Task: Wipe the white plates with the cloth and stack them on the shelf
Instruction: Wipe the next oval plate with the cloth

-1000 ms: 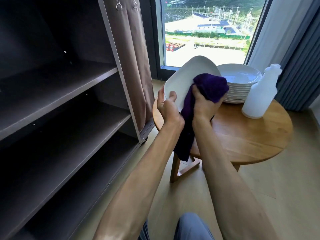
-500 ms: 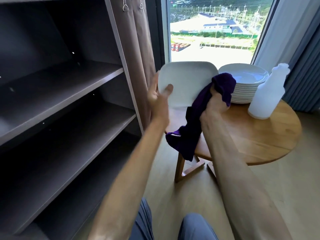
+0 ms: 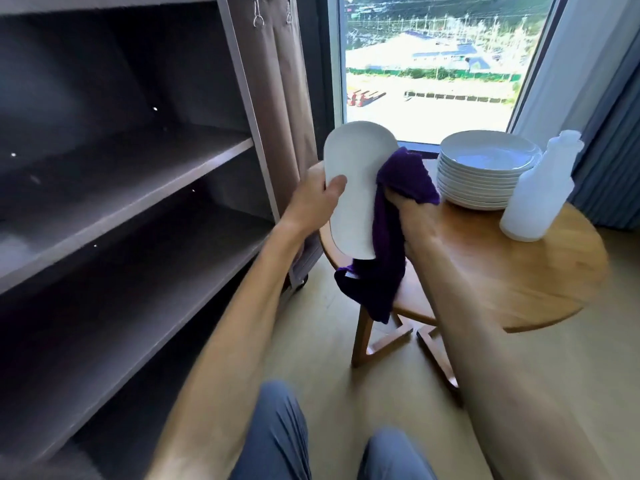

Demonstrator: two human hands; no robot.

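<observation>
A white plate [image 3: 356, 188] is held nearly upright, edge turned toward me, in front of the window. My left hand [image 3: 313, 200] grips its left rim, thumb across the face. My right hand [image 3: 408, 211] holds a purple cloth [image 3: 388, 258] against the plate's right edge; most of the hand is covered by the cloth, whose tail hangs down below the plate. A stack of several white plates [image 3: 485, 169] sits on the round wooden table [image 3: 502, 271]. The dark shelf unit [image 3: 131, 188] stands at the left, its boards bare.
A white plastic bottle [image 3: 536, 192] stands on the table right of the plate stack. A brown curtain [image 3: 277, 109] hangs on the shelf unit's right side. Blue curtains [image 3: 609, 140] hang at the far right. My knees [image 3: 277, 434] show at the bottom.
The plate has turned from facing me to nearly edge-on, and dropped lower. My left thumb has shifted on its rim. The cloth stays at the plate's right edge.
</observation>
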